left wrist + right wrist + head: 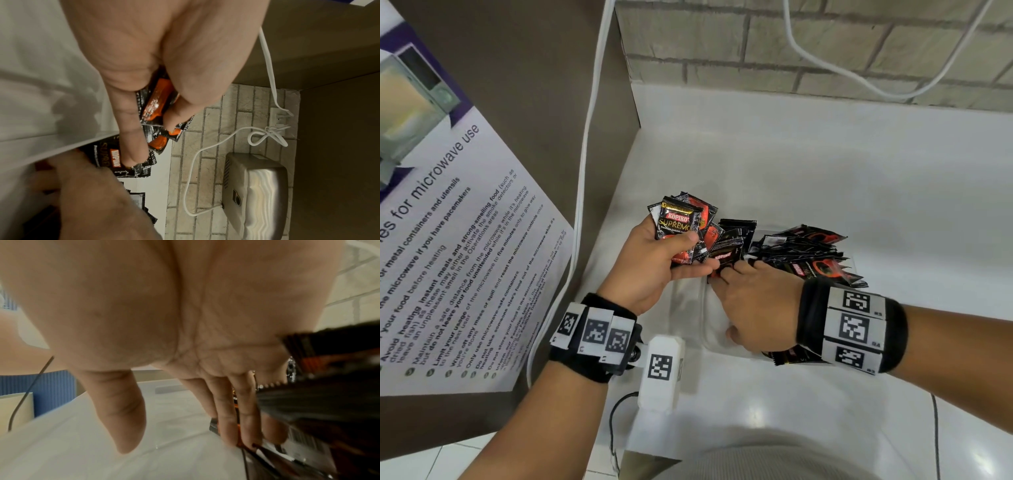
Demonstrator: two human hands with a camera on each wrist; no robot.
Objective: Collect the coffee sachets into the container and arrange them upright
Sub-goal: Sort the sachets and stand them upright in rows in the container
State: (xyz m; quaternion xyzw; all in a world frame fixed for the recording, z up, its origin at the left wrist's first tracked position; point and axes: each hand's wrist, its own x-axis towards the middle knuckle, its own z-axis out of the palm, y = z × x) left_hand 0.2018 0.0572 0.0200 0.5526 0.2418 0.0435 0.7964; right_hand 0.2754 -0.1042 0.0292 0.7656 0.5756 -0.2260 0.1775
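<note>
My left hand (678,262) grips a fanned stack of black and red coffee sachets (679,226) just left of the container, thumb on the front one. The left wrist view shows those sachets (156,104) pinched between the fingers (131,123) and thumb. A clear plastic container (714,329) sits on the counter with many sachets (808,253) leaning inside it to the right. My right hand (736,270) reaches into it. Its straight fingers (232,421) press against the leaning sachets (308,402), thumb held apart.
The white counter (825,164) ends at a brick wall (791,44) with a white cable (859,75) hanging on it. A microwave notice (448,240) covers the brown panel on the left. One sachet (787,356) lies under my right wrist. A steel wall unit (257,186) hangs higher up.
</note>
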